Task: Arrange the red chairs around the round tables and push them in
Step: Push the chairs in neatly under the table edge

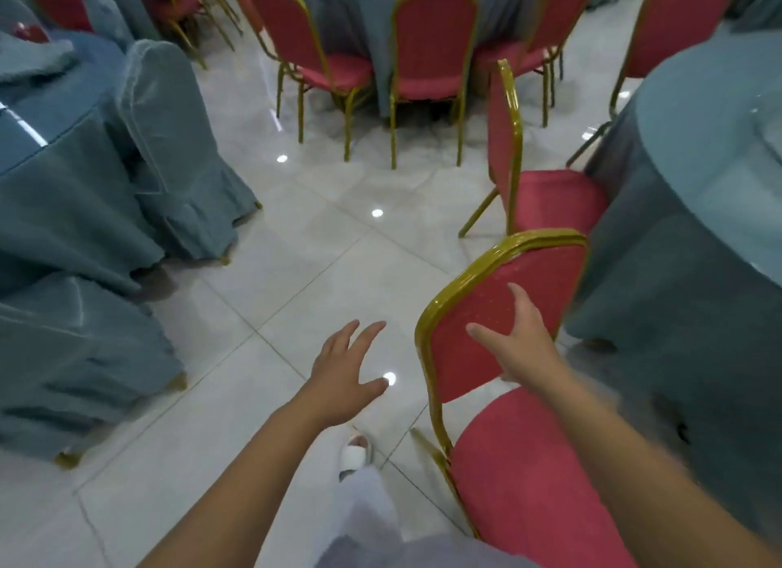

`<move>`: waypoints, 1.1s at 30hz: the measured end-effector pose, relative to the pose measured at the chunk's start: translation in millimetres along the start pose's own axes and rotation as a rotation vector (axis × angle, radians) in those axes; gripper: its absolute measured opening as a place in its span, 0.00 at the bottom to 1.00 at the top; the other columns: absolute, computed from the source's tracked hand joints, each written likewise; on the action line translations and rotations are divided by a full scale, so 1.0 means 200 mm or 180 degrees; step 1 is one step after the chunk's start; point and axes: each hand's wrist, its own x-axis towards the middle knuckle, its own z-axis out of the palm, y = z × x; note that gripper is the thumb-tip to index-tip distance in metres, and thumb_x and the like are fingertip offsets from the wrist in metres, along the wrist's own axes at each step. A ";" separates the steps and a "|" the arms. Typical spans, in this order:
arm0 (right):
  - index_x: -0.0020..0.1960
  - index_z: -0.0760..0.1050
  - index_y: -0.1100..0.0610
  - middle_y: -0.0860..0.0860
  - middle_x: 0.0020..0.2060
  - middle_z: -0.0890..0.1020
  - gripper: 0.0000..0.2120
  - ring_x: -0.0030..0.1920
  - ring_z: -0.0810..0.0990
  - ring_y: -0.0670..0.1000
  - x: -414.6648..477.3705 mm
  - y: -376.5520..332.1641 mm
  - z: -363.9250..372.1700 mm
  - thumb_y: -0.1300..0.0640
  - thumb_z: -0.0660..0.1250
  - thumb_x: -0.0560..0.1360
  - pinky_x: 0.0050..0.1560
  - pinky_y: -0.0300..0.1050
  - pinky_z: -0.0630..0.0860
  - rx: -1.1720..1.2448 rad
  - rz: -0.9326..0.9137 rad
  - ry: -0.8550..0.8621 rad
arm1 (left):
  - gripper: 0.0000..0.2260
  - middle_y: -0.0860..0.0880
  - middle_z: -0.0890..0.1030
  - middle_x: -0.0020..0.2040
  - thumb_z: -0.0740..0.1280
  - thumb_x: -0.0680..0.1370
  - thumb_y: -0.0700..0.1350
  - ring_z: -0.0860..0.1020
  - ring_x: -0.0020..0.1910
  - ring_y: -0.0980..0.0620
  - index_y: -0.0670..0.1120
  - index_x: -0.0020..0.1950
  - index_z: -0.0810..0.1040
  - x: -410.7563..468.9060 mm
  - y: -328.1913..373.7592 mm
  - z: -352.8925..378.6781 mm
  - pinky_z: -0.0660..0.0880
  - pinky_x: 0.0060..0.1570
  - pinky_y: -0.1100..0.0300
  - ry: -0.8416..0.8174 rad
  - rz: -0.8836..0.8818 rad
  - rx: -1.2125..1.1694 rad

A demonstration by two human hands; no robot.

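Observation:
A red chair with a gold frame point(478, 313) stands at the lower right, its seat toward me and its back facing the round table with the blue cloth point(698, 212) on the right. My right hand point(518, 339) lies spread against the front of its backrest, fingers apart. My left hand point(345, 375) hovers open over the floor to the left of that chair, touching nothing. A second red chair point(546, 199) stands farther along the same table, side-on. Three red chairs point(431, 55) ring the far round table point(359, 17).
Chairs in blue fabric covers point(177, 153) crowd a blue-clothed table point(55, 115) on the left. Glossy white floor tiles point(321, 246) form an aisle between the tables. My foot in a white sandal point(355, 453) shows below my left hand.

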 end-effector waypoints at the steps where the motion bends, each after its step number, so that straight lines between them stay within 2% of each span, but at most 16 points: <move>1: 0.79 0.50 0.44 0.50 0.77 0.58 0.47 0.75 0.61 0.56 0.02 -0.03 0.03 0.39 0.74 0.69 0.69 0.60 0.69 0.0069 0.0144 0.0099 | 0.35 0.54 0.47 0.81 0.68 0.78 0.55 0.47 0.79 0.48 0.65 0.78 0.50 0.11 -0.02 -0.07 0.54 0.76 0.46 -0.0074 0.0139 0.0071; 4: 0.79 0.49 0.45 0.50 0.78 0.58 0.48 0.75 0.61 0.55 0.05 -0.09 0.09 0.41 0.75 0.69 0.70 0.56 0.66 0.0216 0.0549 0.0362 | 0.35 0.53 0.47 0.81 0.67 0.78 0.56 0.47 0.79 0.48 0.66 0.78 0.48 0.42 -0.04 -0.24 0.54 0.75 0.47 -0.0308 0.0581 0.0306; 8: 0.80 0.49 0.45 0.51 0.78 0.58 0.49 0.76 0.61 0.55 0.03 -0.15 0.13 0.42 0.75 0.70 0.72 0.60 0.66 0.0682 0.0941 0.0646 | 0.36 0.54 0.47 0.81 0.67 0.77 0.57 0.48 0.79 0.46 0.68 0.77 0.46 0.78 0.06 -0.41 0.55 0.74 0.45 -0.0517 0.1212 0.0722; 10: 0.80 0.51 0.46 0.49 0.78 0.59 0.47 0.75 0.63 0.53 -0.02 -0.16 0.14 0.42 0.75 0.70 0.71 0.57 0.67 0.0731 0.1058 0.0846 | 0.37 0.52 0.48 0.81 0.68 0.77 0.56 0.48 0.79 0.45 0.66 0.77 0.47 0.93 0.17 -0.46 0.55 0.74 0.46 -0.0616 0.1526 0.0988; 13: 0.76 0.57 0.43 0.45 0.68 0.66 0.41 0.65 0.67 0.47 -0.11 -0.17 0.13 0.43 0.75 0.71 0.62 0.48 0.69 0.0807 0.1146 0.1243 | 0.37 0.51 0.49 0.81 0.69 0.77 0.55 0.48 0.79 0.44 0.65 0.78 0.48 1.08 0.42 -0.48 0.55 0.74 0.45 -0.0768 0.2028 0.1241; 15: 0.73 0.59 0.39 0.41 0.62 0.65 0.37 0.61 0.66 0.43 -0.15 -0.16 0.12 0.44 0.75 0.71 0.59 0.44 0.67 0.0914 0.1161 0.1465 | 0.38 0.50 0.49 0.81 0.70 0.77 0.53 0.48 0.79 0.44 0.65 0.78 0.49 1.15 0.58 -0.46 0.55 0.75 0.44 -0.0837 0.2342 0.1482; 20: 0.75 0.59 0.40 0.39 0.61 0.64 0.39 0.54 0.68 0.36 -0.11 -0.09 0.16 0.42 0.75 0.70 0.51 0.37 0.68 0.1218 0.1144 0.1673 | 0.41 0.47 0.50 0.81 0.72 0.74 0.49 0.48 0.79 0.41 0.65 0.78 0.48 1.28 0.91 -0.35 0.55 0.75 0.40 -0.0910 0.2942 0.2118; 23: 0.76 0.59 0.42 0.43 0.69 0.67 0.41 0.61 0.70 0.44 -0.05 -0.10 0.23 0.41 0.76 0.69 0.51 0.38 0.71 0.1446 0.1066 0.1600 | 0.41 0.48 0.49 0.81 0.71 0.74 0.53 0.47 0.79 0.41 0.67 0.77 0.47 1.35 1.01 -0.27 0.56 0.73 0.36 -0.0966 0.3118 0.2453; 27: 0.80 0.50 0.44 0.46 0.75 0.61 0.50 0.71 0.66 0.51 0.00 -0.14 0.29 0.36 0.74 0.66 0.67 0.51 0.70 0.1408 0.1288 0.1276 | 0.42 0.49 0.47 0.80 0.73 0.73 0.54 0.47 0.78 0.39 0.68 0.77 0.48 1.47 1.10 -0.20 0.57 0.71 0.33 -0.1135 0.3341 0.2933; 29: 0.80 0.49 0.44 0.47 0.76 0.60 0.54 0.72 0.66 0.53 0.02 -0.16 0.33 0.33 0.73 0.63 0.69 0.57 0.71 0.1472 0.1317 0.1226 | 0.42 0.49 0.47 0.80 0.73 0.72 0.55 0.47 0.78 0.37 0.68 0.76 0.48 1.54 1.14 -0.15 0.56 0.72 0.32 -0.1276 0.3548 0.3145; 33: 0.79 0.44 0.45 0.46 0.77 0.57 0.54 0.75 0.62 0.56 0.15 -0.25 0.46 0.30 0.70 0.64 0.71 0.60 0.67 0.0889 0.1617 0.0941 | 0.40 0.46 0.51 0.79 0.72 0.73 0.58 0.51 0.77 0.36 0.66 0.77 0.50 1.69 1.25 -0.04 0.58 0.71 0.34 -0.1440 0.4066 0.3600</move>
